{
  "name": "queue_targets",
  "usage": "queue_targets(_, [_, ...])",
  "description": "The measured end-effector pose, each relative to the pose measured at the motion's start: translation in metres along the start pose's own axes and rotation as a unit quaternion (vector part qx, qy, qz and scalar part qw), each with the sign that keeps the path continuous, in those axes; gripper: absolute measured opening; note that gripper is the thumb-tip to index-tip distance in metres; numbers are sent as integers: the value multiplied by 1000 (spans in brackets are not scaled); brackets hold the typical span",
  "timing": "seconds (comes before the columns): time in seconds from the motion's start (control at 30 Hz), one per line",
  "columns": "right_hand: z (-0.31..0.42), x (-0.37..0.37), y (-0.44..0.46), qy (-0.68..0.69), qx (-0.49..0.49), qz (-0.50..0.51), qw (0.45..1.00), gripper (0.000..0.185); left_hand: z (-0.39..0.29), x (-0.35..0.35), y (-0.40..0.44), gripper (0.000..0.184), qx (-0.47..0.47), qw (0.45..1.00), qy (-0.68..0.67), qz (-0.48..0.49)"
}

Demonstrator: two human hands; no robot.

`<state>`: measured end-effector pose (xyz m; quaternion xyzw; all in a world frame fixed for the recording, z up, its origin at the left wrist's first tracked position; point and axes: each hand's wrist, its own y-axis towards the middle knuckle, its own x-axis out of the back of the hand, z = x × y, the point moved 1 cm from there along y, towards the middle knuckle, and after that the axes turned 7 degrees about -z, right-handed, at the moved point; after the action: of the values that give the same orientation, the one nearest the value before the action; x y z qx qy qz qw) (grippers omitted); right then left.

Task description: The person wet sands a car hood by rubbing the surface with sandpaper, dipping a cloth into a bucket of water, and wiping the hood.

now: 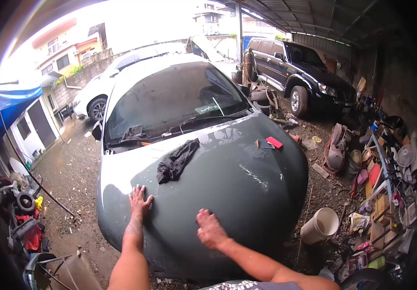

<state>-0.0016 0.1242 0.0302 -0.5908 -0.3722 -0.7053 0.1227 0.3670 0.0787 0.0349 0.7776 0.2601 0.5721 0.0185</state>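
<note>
My left hand (140, 201) lies flat on the left part of the dark green car hood (237, 193), fingers spread, holding nothing. To its right, my right hand (211, 229) is over the front middle of the hood, its fingers bent and close together; whether anything is beneath them is hidden. A crumpled black cloth (177, 161) lies on the hood beyond my left hand. Farther right, a red block (274, 142) rests beside a small dark sheet (265, 144). Whitish streaks (254, 177) mark the hood's right part.
A white bucket (319, 226) stands on the ground right of the hood, near piled wood and tools (380, 217). Behind are a black SUV (305, 72), a gas cylinder (248, 65) and a white car (92, 99). Car parts (27, 227) lie at left.
</note>
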Motion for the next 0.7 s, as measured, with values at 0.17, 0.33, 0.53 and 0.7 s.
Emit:
queue_targets(0.17, [-175,-32,45,57,-332,-102,936,60,-2,-1,0,74,14,1000,10,18])
queue_targets(0.33, [-9,-17,28,-65,-43,88,993,70,-3,-1,-3,74,10,1000,-16,-1])
queue_targets(0.53, [-117,-6,63,14,-214,24,976,70,-6,7,0,75,15,1000,16,22])
queue_targets(0.7, [-50,-18,72,-28,-142,48,988,68,-6,8,0,76,17,1000,-2,21])
